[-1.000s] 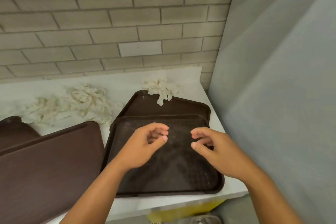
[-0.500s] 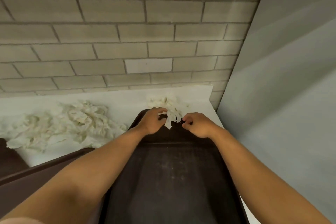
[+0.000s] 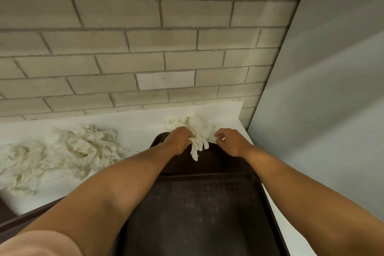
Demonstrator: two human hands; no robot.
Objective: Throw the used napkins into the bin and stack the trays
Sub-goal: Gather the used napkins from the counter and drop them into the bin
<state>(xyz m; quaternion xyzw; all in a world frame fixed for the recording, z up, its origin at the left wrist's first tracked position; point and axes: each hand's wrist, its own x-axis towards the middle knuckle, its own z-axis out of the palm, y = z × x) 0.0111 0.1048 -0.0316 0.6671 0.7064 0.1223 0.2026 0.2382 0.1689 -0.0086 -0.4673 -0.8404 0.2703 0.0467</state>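
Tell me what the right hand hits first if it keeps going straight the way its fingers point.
Most likely the crumpled napkin clump: the right hand has loosely curled fingers aimed left and forward at it, holding nothing. The gap looks small, though depth is unclear.

Single head-worn wide-angle view; looks forward and steeply down along both forearms; faces brick wall [image 3: 145,48] at back of white counter [image 3: 133,129]; grey panel [image 3: 332,89] fills right side; close range, stacked trays [image 3: 197,214] directly below lens; no second view.

napkin wad [image 3: 193,125] behind stacked trays [image 3: 207,203], napkin heap [image 3: 62,151] left
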